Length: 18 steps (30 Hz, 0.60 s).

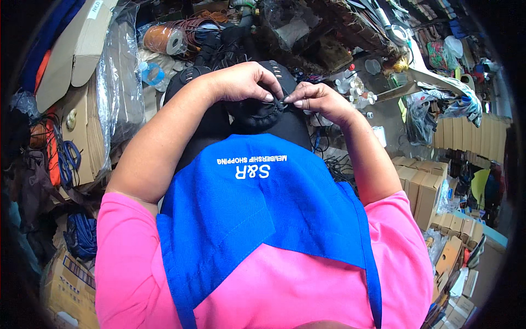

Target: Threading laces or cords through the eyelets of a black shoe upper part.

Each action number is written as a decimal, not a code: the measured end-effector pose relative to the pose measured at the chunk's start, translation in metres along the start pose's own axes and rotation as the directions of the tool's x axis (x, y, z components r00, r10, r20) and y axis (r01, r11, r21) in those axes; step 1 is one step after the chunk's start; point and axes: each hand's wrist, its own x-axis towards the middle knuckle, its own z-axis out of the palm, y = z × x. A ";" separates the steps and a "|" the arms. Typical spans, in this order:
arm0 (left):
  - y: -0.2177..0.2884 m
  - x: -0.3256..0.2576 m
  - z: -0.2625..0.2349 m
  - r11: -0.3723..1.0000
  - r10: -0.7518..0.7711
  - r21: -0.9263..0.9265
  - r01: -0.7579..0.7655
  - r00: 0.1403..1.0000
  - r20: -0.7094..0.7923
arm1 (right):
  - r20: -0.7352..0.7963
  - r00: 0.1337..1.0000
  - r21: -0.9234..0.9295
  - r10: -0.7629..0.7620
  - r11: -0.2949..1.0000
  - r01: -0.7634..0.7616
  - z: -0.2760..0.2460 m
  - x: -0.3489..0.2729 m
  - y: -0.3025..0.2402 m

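Both of my hands meet over my lap, at a rounded black piece [257, 116] with a puckered, thick edge; its kind I cannot make out. My left hand [245, 82] comes from the left, its thumb and forefinger pinched on a thin black strand at the edge of that piece. Facing it, my right hand [322, 101] pinches the same black strand between thumb and fingertips. The fingertips of the two hands are close together but apart. Under the piece, dark trousers cover my legs, and a blue apron [219, 214] lies over my pink shirt.
On the left stand cardboard sheets [74, 55] and clear plastic wrapping [120, 82]. An orange spool [159, 39] lies beyond my left arm. Small bottles [359, 93] cluster beyond my right hand. Stacked cardboard boxes [419, 186] stand at the right.
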 end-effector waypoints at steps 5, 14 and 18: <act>0.002 -0.002 0.001 0.999 -0.042 -0.010 0.042 0.997 -0.058 | -0.216 0.975 -0.004 -0.042 0.999 0.042 0.029 -0.001 0.001; 0.007 -0.040 0.014 0.954 0.110 0.299 0.011 0.916 -0.387 | -0.286 0.849 -0.738 -0.444 0.668 0.100 0.049 -0.018 -0.023; 0.017 -0.066 0.047 0.963 0.134 0.264 0.051 0.759 -0.637 | -0.291 0.818 -0.803 -0.497 0.591 0.073 0.063 -0.024 -0.018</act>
